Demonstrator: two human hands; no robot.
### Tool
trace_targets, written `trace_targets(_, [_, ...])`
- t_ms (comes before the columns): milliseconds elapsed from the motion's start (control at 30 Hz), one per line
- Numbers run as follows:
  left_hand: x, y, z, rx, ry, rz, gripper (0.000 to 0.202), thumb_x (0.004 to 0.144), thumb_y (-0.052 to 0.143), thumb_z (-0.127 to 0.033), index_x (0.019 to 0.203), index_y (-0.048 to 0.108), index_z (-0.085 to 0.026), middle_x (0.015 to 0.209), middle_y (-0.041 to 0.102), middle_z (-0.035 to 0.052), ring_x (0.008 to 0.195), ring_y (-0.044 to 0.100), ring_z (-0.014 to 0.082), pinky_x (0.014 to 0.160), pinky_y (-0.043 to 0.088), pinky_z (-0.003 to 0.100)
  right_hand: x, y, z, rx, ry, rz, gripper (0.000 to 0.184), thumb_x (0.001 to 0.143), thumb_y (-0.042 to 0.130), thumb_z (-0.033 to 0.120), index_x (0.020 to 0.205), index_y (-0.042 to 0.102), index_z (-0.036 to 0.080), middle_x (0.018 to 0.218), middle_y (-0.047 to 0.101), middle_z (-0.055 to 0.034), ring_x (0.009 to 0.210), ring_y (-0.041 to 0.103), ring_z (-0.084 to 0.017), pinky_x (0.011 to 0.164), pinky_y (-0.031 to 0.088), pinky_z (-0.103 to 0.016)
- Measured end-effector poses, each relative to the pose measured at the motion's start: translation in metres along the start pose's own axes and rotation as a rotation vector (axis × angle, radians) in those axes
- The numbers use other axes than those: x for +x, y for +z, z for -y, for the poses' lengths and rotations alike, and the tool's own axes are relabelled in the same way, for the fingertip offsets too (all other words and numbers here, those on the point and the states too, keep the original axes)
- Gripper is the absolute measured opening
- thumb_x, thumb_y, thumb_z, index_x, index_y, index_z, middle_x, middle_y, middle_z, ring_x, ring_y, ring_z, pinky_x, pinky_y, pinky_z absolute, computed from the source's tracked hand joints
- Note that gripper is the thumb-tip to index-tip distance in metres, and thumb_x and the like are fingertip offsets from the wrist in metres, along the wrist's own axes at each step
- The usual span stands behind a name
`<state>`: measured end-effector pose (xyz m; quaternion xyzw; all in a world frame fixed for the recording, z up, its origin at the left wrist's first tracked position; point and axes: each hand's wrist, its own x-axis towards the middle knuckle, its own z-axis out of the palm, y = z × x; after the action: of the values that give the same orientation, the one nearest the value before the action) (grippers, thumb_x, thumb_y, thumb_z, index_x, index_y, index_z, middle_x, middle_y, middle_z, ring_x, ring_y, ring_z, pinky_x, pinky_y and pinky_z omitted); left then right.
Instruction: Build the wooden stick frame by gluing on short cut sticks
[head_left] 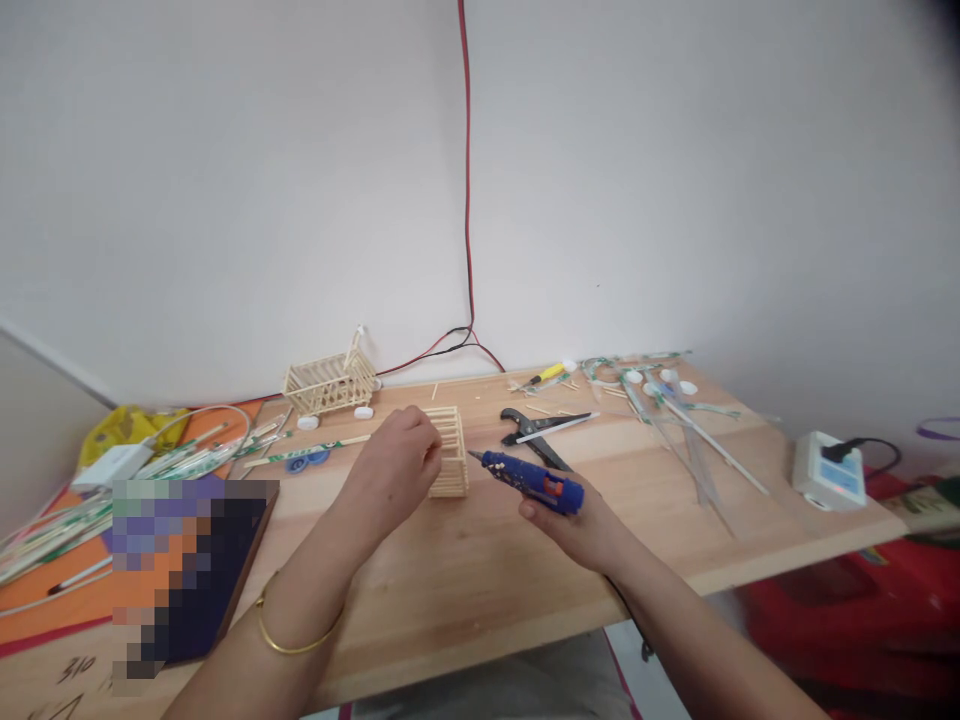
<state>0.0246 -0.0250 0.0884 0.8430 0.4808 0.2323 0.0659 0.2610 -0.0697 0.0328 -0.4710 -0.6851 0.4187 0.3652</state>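
Observation:
My left hand [401, 455] is closed on a small box frame of thin wooden sticks [452, 452] that stands on the wooden table [480, 570]. My right hand [574, 520] grips a blue glue gun [534, 479]. Its nozzle points left, a little short of the frame's right side. A gold bangle circles my left wrist.
A finished stick cart [330, 383] with white wheels stands at the back by the wall. Black pliers [536, 430], loose sticks and plastic wrappers [675, 410] lie at the right. A white power adapter [829, 470] sits at the far right edge. A dark tablet [195, 570] and wrapped chopsticks lie at the left.

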Motion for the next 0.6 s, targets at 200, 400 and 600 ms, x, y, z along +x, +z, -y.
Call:
trace_targets(200, [0.000,-0.001,0.000,0.001,0.003,0.016,0.017,0.082,0.048,-0.009,0.072,0.061,-0.015,0.083,0.057,0.0052,0.082,0.053,0.0174,0.075,0.044,0.031,-0.002,-0.002,0.001,0.058,0.010,0.020,0.027,0.082,0.060,0.044,0.091,0.063,0.018,0.067,0.055,0.0002,0.058,0.046,-0.012,0.055,0.039,-0.024])
trace_targets(400, [-0.001,-0.004,-0.001,0.011,-0.002,0.020,0.019,0.082,0.047,-0.010,0.070,0.061,-0.015,0.083,0.057,0.0060,0.082,0.054,0.0180,0.075,0.045,0.032,-0.002,-0.002,-0.002,0.137,-0.032,0.010,0.027,0.080,0.062,0.046,0.081,0.057,0.019,0.063,0.049,0.0023,0.052,0.040,-0.009,0.048,0.034,-0.021])
trace_targets(600, [-0.008,-0.012,0.006,-0.042,0.026,-0.002,0.020,0.080,0.049,-0.012,0.097,0.060,-0.016,0.097,0.059,0.0070,0.090,0.055,0.0181,0.078,0.046,0.032,-0.001,0.000,0.000,0.115,-0.039,0.011,0.027,0.082,0.059,0.045,0.078,0.055,0.019,0.064,0.048,0.0019,0.053,0.040,-0.009,0.047,0.033,-0.021])
